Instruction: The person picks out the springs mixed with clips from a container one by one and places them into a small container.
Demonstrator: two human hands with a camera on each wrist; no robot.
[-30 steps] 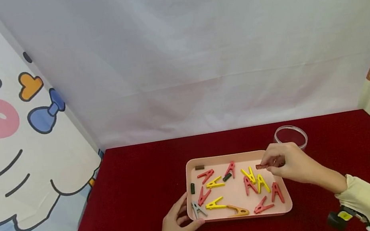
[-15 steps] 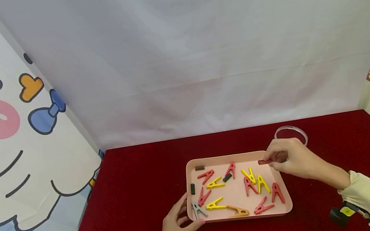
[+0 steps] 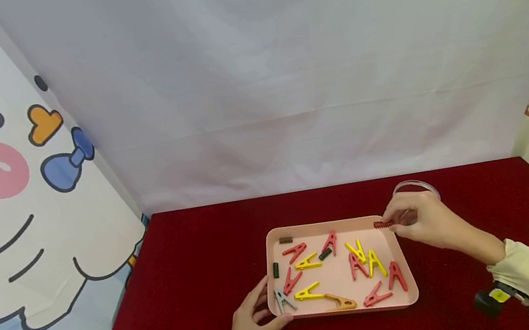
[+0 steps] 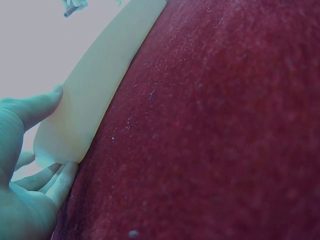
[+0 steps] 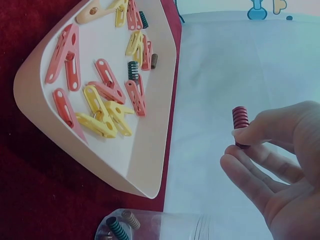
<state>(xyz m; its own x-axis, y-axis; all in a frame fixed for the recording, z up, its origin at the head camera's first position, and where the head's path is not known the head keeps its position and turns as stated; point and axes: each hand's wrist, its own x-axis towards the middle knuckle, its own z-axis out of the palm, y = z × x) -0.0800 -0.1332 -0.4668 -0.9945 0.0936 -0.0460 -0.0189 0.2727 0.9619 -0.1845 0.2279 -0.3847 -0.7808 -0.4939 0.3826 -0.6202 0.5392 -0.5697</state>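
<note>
My right hand [image 3: 420, 218] pinches a red coil spring [image 5: 240, 120] between thumb and fingertips, raised over the back right corner of a pink tray [image 3: 350, 310]. At the tray's front left corner, my left hand [image 3: 252, 320] grips it, thumb on the front wall and fingers round the left side. Red, yellow, orange and grey clothespins lie scattered in the tray, among them a grey clothespin [image 3: 283, 299] and an orange clothespin [image 3: 340, 302]. Between them are a brown spring [image 3: 285, 240] and two dark green springs, one of them a dark spring [image 3: 275, 270] by the left wall.
Behind my right hand stands a clear round container [image 3: 418, 184], mostly hidden in the head view. In the right wrist view it holds several springs, one a dark green spring [image 5: 117, 228]. Red cloth [image 3: 198, 268] covers the table, with a white curtain [image 3: 320, 121] behind.
My right hand has moved back and to the right, carrying the red spring from over the tray's inside to its back right corner. My left hand has stayed at the tray corner.
</note>
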